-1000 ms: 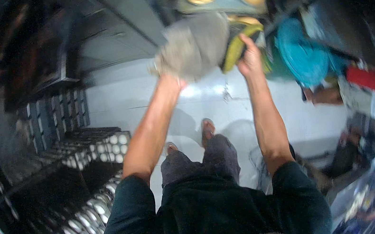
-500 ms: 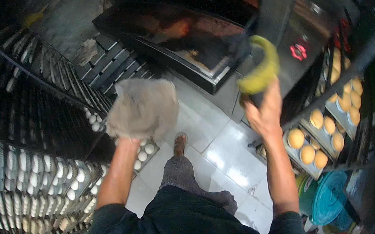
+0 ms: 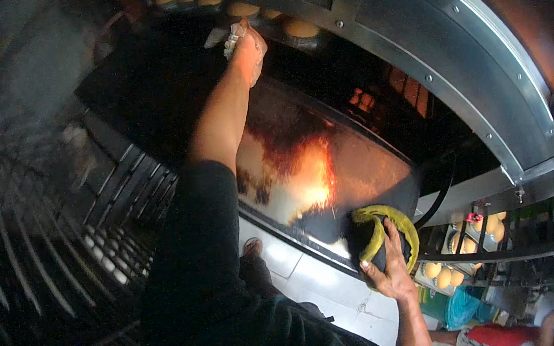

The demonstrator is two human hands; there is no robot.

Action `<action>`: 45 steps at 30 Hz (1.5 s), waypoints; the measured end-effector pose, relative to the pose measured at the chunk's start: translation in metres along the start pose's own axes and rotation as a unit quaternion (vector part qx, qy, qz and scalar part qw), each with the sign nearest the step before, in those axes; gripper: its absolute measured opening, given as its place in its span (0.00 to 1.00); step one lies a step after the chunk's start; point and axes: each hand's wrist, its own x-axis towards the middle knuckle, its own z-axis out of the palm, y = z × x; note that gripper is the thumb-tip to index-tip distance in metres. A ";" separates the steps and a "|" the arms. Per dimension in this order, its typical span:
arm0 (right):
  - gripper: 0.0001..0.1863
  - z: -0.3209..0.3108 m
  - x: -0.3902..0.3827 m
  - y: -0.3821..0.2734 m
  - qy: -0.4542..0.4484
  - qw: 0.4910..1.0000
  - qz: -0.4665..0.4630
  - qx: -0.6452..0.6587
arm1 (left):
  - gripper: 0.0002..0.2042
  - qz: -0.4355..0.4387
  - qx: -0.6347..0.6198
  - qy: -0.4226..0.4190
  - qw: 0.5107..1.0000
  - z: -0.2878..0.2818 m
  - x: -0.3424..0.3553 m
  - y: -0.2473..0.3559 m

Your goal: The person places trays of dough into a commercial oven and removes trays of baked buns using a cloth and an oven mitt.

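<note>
My left hand (image 3: 251,52) reaches far forward, closed around a crumpled pale cloth (image 3: 232,40), at the near edge of a tray of golden round buns (image 3: 243,9) in the oven. The fingertips are hidden, so I cannot tell how firmly they meet the tray. Below and to the right, my right hand (image 3: 393,270) grips a dark pad with a thick yellow-green edge (image 3: 409,232), thumb and fingers on either side of its opening. That pad lies against the near right corner of the lowered oven door (image 3: 290,164), whose shiny surface reflects an orange glow.
Above the opening curves the oven's riveted metal front (image 3: 404,20). Black wire racks (image 3: 32,243) with pale rounds stand at the left. At the right, another rack holds trays of baked buns (image 3: 444,277). A teal tub (image 3: 462,306) and a person in red (image 3: 501,335) are at the lower right.
My left hand has swung forward with the cloth to the tray of buns in the oven. My right hand has brought the pad down to the door's corner. The view has turned toward the oven.
</note>
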 end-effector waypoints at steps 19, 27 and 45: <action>0.45 0.015 0.006 -0.004 0.094 0.985 0.081 0.120 | 0.18 0.052 -0.134 0.118 0.983 0.022 -0.065 0.000; 0.29 -0.014 -0.020 0.013 0.146 0.864 0.090 0.474 | 0.22 0.034 -0.287 0.313 0.905 -0.040 -0.271 0.042; 0.21 0.058 -0.221 0.034 -0.003 0.645 0.062 0.761 | 0.18 -0.039 -0.491 0.223 0.841 -0.124 -0.715 0.148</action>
